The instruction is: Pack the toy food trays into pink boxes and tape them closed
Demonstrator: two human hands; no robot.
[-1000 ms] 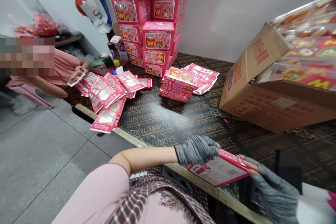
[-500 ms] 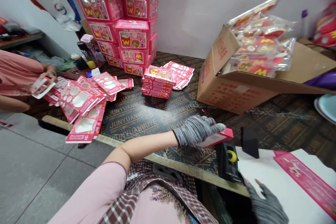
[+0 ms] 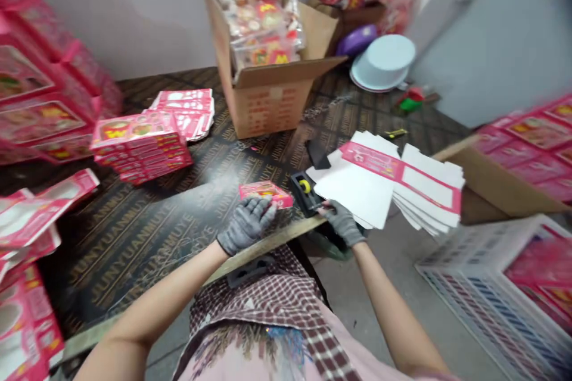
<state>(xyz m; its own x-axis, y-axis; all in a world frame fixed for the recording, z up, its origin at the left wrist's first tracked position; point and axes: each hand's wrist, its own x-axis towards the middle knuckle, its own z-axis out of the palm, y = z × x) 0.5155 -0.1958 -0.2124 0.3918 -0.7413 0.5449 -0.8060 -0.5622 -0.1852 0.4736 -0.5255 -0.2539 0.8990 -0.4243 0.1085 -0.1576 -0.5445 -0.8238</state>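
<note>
Head view. Small pink box (image 3: 266, 192) at near edge of worktop (image 3: 147, 232), left hand (image 3: 247, 223), grey-gloved, grasping its near end with fingers curled over top. Right hand (image 3: 342, 223) curled against black tape dispenser (image 3: 306, 190) just beside box; impossible to tell whether clenched on it. Box judged light, thin-walled card, easily crushed; best taken by long edges, not faces. Flat white cartons (image 3: 388, 184) stacked at right. Worktop print blurred, apparently JUNYUANMUYE; yellow W on stacked pink boxes (image 3: 134, 143).
</note>
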